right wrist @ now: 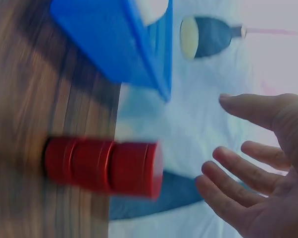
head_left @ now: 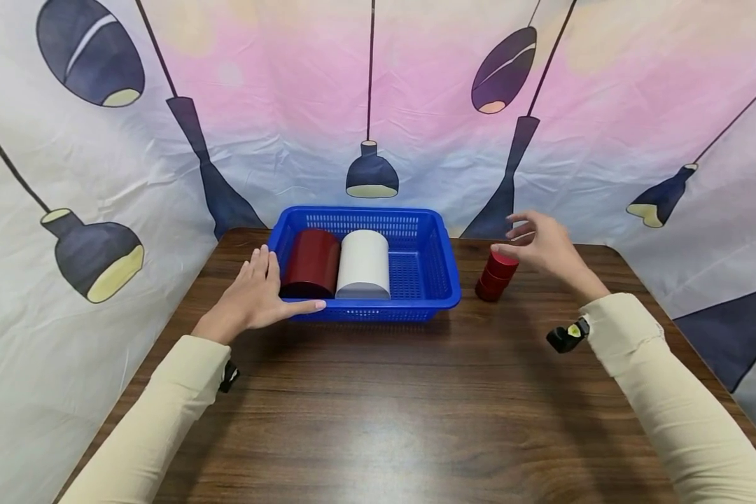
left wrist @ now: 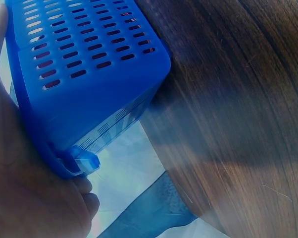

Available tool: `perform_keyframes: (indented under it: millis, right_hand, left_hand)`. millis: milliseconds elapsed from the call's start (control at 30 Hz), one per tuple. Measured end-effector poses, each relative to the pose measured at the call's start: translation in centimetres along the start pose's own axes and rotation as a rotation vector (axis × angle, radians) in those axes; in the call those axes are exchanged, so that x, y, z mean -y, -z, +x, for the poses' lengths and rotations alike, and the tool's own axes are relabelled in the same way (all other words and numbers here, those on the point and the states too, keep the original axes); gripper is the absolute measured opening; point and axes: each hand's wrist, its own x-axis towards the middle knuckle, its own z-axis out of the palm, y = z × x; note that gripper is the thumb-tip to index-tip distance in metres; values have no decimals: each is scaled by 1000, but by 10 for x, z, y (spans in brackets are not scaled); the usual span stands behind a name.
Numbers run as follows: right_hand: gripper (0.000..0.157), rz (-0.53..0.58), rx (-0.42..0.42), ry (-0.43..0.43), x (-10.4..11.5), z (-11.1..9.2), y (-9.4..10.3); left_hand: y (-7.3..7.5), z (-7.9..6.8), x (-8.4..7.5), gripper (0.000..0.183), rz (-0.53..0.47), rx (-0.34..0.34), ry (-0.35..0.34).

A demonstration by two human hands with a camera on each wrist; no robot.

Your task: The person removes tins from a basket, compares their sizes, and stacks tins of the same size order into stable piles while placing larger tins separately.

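Observation:
A blue plastic basket [head_left: 444, 259] stands at the back of the table, with a dark red round-topped block [head_left: 313, 262] and a white round-topped block [head_left: 363, 260] lying side by side in its left and middle parts. My left hand [head_left: 252, 294] rests on the basket's front left corner, thumb along the front rim and fingers stretched out. Right of the basket stands a red stacked cylinder [right wrist: 107, 166] with grooves between its sections. Just above its top, my right hand [head_left: 544, 245] hovers with loosely bent, spread fingers and nothing between them; the right wrist view shows a gap between fingertips and cylinder.
The brown wooden table [head_left: 378, 406] stretches forward from the basket. Behind it hangs a cloth backdrop [head_left: 290, 91] printed with dark lamps, close to the table's back edge. The basket's right part [head_left: 406, 276] shows its bare slotted floor.

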Motion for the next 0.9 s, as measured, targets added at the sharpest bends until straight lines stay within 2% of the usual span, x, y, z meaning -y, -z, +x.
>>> perform_keyframes:
  millis: [100,200,333,633,733,900]
  right_hand:
    - [58,25,40,56,15,2,-9]
    - [55,68,117,88,30,4,-24]
    - [60,91,222,75,50,9,-47]
    - [91,131,421,-54,90,18,-92]
    - [102,196,478,-118,97,23,-109]
    - [119,337,551,-280,104,32,-132]
  left_hand:
    - [-1,0,1,144,-3,5,3]
    - [-1,0,1,144,-6,11,9]
    - [-1,1,1,144,-7,15,15]
    - [1,3,0,145,15,9,12]
    - [1,3,0,145,9,15,16]
    - [0,1,0,145,12,23,19]
